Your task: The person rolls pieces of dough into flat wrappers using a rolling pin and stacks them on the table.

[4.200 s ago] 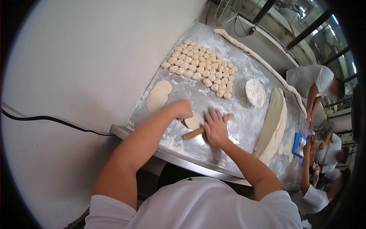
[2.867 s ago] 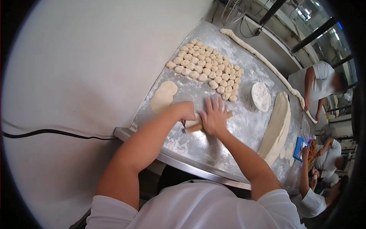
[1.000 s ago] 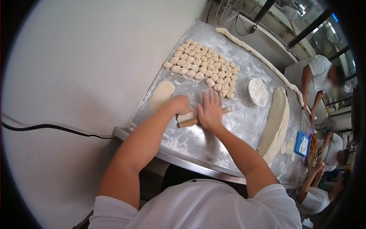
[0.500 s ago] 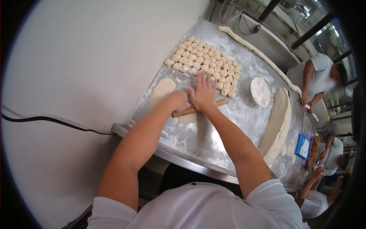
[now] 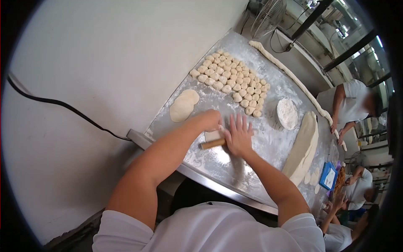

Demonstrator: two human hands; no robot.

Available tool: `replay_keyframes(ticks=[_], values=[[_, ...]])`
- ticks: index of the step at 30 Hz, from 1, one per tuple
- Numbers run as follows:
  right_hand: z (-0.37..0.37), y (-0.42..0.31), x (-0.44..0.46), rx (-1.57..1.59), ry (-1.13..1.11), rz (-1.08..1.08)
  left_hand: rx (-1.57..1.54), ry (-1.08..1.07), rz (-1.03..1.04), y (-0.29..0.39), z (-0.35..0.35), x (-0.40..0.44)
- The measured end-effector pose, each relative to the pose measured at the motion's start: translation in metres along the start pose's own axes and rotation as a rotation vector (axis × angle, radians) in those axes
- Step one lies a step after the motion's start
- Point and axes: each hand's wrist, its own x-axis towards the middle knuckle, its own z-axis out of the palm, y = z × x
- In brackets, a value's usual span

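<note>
My left hand (image 5: pixel 212 121) is closed, its fingers on the upper edge of a flat dough round (image 5: pixel 213 135) lying on the metal table (image 5: pixel 243 176). My right hand (image 5: pixel 239 136) lies spread with its palm over a wooden rolling pin (image 5: pixel 213 144), whose left end sticks out across the lower part of the round. Several thin dough rounds (image 5: pixel 182 107) overlap to the left of my left hand. Beyond both hands, many small dough balls (image 5: pixel 226 75) sit in close rows.
A bowl of flour (image 5: pixel 288 113), a thick dough slab (image 5: pixel 303 147) and a long dough rope (image 5: pixel 289 72) are to the right. One co-worker (image 5: pixel 346 103) holds the rope's end. Others work beside a blue container (image 5: pixel 328 176). A fan (image 5: pixel 268 19) stands at the back.
Compared with half a second ago, both hands are lower and further right in view, with the rolling pin now over the round's lower part. The camera view has also shifted.
</note>
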Motion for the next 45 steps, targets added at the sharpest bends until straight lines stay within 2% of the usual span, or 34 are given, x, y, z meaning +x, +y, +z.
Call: replay_keyframes(ticks=[1,4,6,9,13,14,17,19,21,23,26,29,32,35,38,41,44,45], values=[[0.002,-0.005,0.03,-0.026,0.052,0.0,0.021,-0.003,0.007,0.0,0.0,0.0],[0.012,-0.017,0.107,0.004,0.198,0.001,0.138,0.143,-0.185,-0.012,-0.003,0.006],[0.013,-0.017,0.112,0.054,0.242,0.007,0.111,0.112,-0.177,-0.017,-0.015,0.006],[0.007,-0.019,0.073,0.068,0.201,0.031,0.136,0.071,-0.167,-0.008,-0.018,-0.001],[0.013,-0.009,-0.036,-0.001,0.082,0.005,0.314,0.022,-0.153,0.011,-0.007,-0.002],[0.012,-0.007,-0.059,0.013,0.04,-0.012,0.291,0.009,-0.228,0.02,-0.009,-0.004],[-0.004,0.0,-0.094,0.032,-0.051,-0.051,0.356,-0.08,-0.13,0.001,0.002,0.016],[-0.011,0.0,-0.101,0.009,-0.1,-0.065,0.572,-0.195,0.138,-0.025,0.01,0.031],[-0.01,-0.002,-0.082,0.032,-0.103,-0.053,0.466,-0.305,0.073,-0.037,0.011,0.035],[-0.009,-0.011,-0.046,0.025,-0.106,-0.016,0.035,-0.392,-0.33,-0.012,-0.011,0.006],[0.006,-0.027,0.026,-0.019,-0.002,0.039,0.121,-0.278,-0.368,0.01,-0.022,-0.007],[0.008,-0.035,0.078,-0.007,0.175,0.053,0.239,0.021,-0.191,-0.016,-0.001,0.003],[0.003,-0.035,0.058,0.069,0.205,0.019,0.343,-0.055,-0.125,-0.029,-0.006,0.008],[0.007,-0.028,-0.018,0.015,0.06,-0.012,0.21,-0.067,-0.064,-0.03,-0.016,0.0],[0.001,-0.018,-0.069,0.078,-0.032,-0.053,0.35,-0.254,-0.015,-0.005,-0.027,-0.009],[-0.005,-0.006,-0.081,0.106,-0.031,-0.118,0.415,-0.231,0.018,-0.007,-0.013,-0.01],[0.003,0.013,-0.078,0.123,0.007,-0.146,0.485,-0.298,-0.248,-0.018,-0.005,-0.01],[0.003,0.015,-0.078,0.127,0.02,-0.15,0.518,-0.314,-0.24,-0.021,-0.013,-0.016]])
